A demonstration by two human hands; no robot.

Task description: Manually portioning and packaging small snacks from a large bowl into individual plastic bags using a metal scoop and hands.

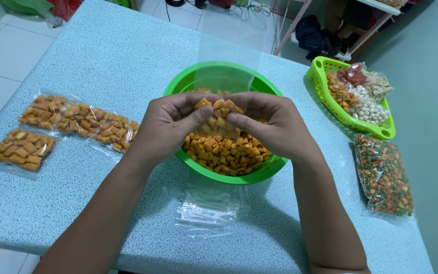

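My left hand (171,124) and right hand (269,124) are both pinched shut on a clear bag (224,71) partly filled with orange snacks (219,109), above a green bowl (219,71).

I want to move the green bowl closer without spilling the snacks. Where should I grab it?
Grip the green bowl by its thick rolled rim, probably from the near side, or one hand at each flank. The rim flares outward all round, giving fingers a lip to hook under. The left hand and right hand holding a clear bag occupy the space above its middle.
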